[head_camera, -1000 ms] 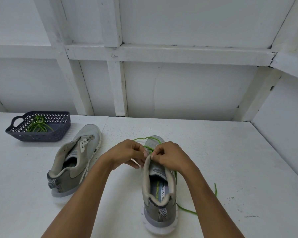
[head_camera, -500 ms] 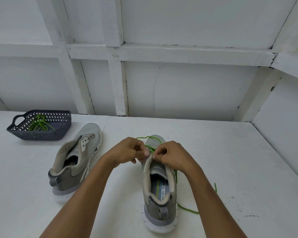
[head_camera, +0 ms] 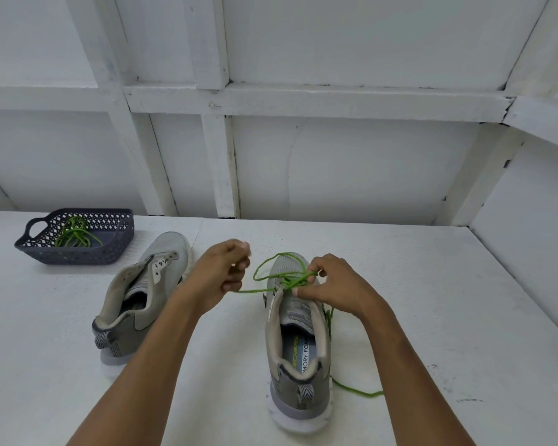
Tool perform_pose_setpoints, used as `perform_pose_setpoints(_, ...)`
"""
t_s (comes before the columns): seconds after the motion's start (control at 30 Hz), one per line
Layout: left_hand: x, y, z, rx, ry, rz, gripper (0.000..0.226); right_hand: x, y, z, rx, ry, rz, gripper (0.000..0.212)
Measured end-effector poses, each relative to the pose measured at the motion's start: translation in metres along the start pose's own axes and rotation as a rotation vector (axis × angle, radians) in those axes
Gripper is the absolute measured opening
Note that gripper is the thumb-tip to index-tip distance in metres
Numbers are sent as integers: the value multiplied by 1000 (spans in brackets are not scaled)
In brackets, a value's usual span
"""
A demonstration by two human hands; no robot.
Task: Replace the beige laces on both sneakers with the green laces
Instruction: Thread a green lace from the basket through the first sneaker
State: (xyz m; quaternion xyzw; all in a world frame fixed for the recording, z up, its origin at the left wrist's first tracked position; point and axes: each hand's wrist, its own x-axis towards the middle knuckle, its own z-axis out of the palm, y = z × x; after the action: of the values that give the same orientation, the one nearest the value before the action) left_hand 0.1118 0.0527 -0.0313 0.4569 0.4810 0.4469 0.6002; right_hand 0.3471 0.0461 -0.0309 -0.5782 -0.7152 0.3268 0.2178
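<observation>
A grey sneaker (head_camera: 298,358) stands in front of me, heel toward me, with a green lace (head_camera: 273,263) looped over its toe and threaded in its upper eyelets. My left hand (head_camera: 219,275) grips one strand of that lace and holds it out to the left of the shoe. My right hand (head_camera: 331,284) pinches the lace at the tongue's top. The lace's other end trails on the table right of the heel. A second grey sneaker (head_camera: 145,297) lies to the left with no lace in it.
A dark plastic basket (head_camera: 74,236) at the far left holds another green lace (head_camera: 74,233). The white table (head_camera: 432,300) is bounded by a white framed wall behind and on the right.
My left hand has moved away to the left from the tongue, drawing a green strand out through an eyelet. My right hand stays at the tongue.
</observation>
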Motion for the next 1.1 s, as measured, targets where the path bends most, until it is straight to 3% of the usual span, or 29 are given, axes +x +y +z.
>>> perform_pose_setpoints(0.1, -4, -7, 5, 518, -177, -93, 8, 0, 4, -2, 48, 15, 23, 29)
perform_pose_setpoints(0.17, -8, -8, 10, 653, -273, -104, 10, -1, 5, -2, 79, 6, 45, 40)
perform_pose_setpoints(0.27, -10, -3, 10, 463, -166, -18, 17, -2, 6, -3, 119, -10, 102, 46)
perform_pose_setpoints(0.43, -12, 16, 5, -334, -18, 86, 27, -3, 9, 7, 182, -8, 160, 38)
perform_pose_setpoints(0.5, -13, 21, 3, -283, 12, 62, 28, -5, 11, 13, 239, -10, 172, 36)
perform_pose_setpoints(0.6, -9, 11, -2, 170, -4, -31, 20, -7, 12, 15, 241, -11, 166, 37)
perform_pose_setpoints(0.7, -14, -6, 2, 554, -223, -133, 10, -6, 14, 14, 222, -8, 169, 38)
perform_pose_setpoints(0.8, -15, -10, 7, 436, -193, -47, 18, -6, 15, 17, 233, -28, 183, 35)
perform_pose_setpoints(0.9, -13, -1, 6, 25, -71, 52, 21, -7, 16, 17, 231, -26, 186, 31)
perform_pose_setpoints(1.0, -12, 11, 5, -323, -64, 61, 24, -7, 16, 13, 235, -19, 197, 28)
perform_pose_setpoints(1.03, -12, 14, 5, -278, -44, 43, 24, -7, 15, 12, 244, -17, 207, 28)
perform_pose_setpoints(1.1, -8, 10, 5, 38, -11, 3, 23, -7, 15, 10, 262, -14, 230, 27)
